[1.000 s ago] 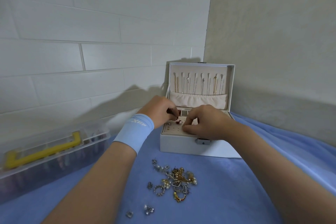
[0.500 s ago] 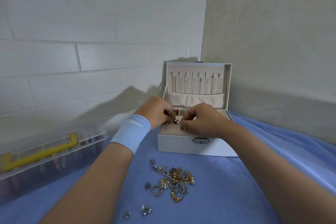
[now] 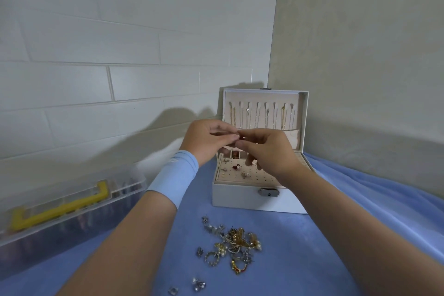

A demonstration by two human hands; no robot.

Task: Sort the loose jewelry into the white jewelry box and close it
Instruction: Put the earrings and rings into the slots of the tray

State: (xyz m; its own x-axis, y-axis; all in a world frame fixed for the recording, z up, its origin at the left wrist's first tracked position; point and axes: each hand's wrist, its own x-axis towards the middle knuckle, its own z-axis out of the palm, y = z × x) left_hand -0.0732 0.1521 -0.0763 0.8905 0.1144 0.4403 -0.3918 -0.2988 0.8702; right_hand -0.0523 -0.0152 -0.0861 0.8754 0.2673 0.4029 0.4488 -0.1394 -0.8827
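The white jewelry box [image 3: 240, 198] stands open on the blue cloth, its lid upright with several chains hanging inside. A beige earring panel [image 3: 236, 176] in its tray holds a few studs, one red and white [image 3: 237, 167]. My left hand [image 3: 206, 139] and my right hand [image 3: 266, 149] meet above the tray, fingertips pinched together on a tiny piece [image 3: 240, 137] that is mostly hidden. A pile of loose jewelry [image 3: 231, 244] lies on the cloth in front of the box, with two small pieces [image 3: 198, 284] nearer me.
A clear plastic organiser with a yellow handle [image 3: 62, 209] sits at the left against the tiled wall. The box stands in the corner, close to the right wall. A blue wrist sleeve [image 3: 175, 175] covers my left wrist.
Both hands have risen from the earring panel to just above the tray, still pinched together. The red and white stud now shows on the panel.
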